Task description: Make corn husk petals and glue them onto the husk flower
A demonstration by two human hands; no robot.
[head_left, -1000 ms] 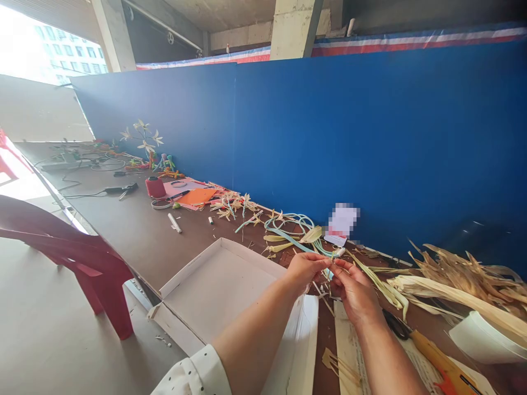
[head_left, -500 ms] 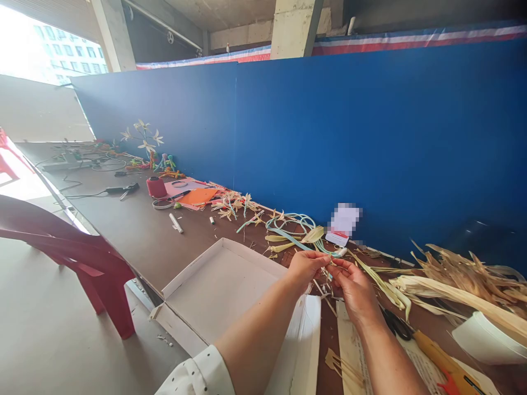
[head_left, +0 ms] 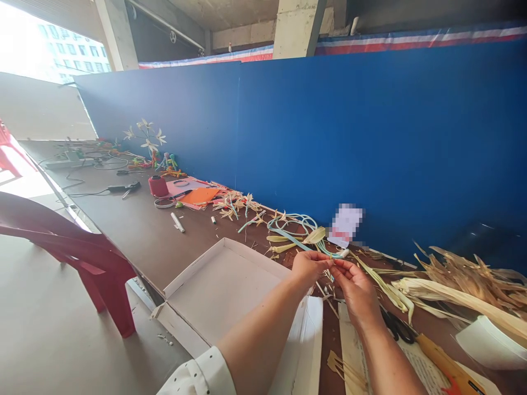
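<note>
Where hands (head_left: 308, 269) (head_left: 354, 285) meet, a tiny pale piece (head_left: 331, 257), long axis unclear

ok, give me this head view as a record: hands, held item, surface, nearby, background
left hand: fingertips pinched, meeting the right hand's
right hand: fingertips pinched at the same spot
held item: tiny piece, too small to identify
surface: brown table
nearby, left: shallow white box, open
nearby, beyond hands: light blue cord
nearby, right: dried husks, white container
background: blue panel
</note>
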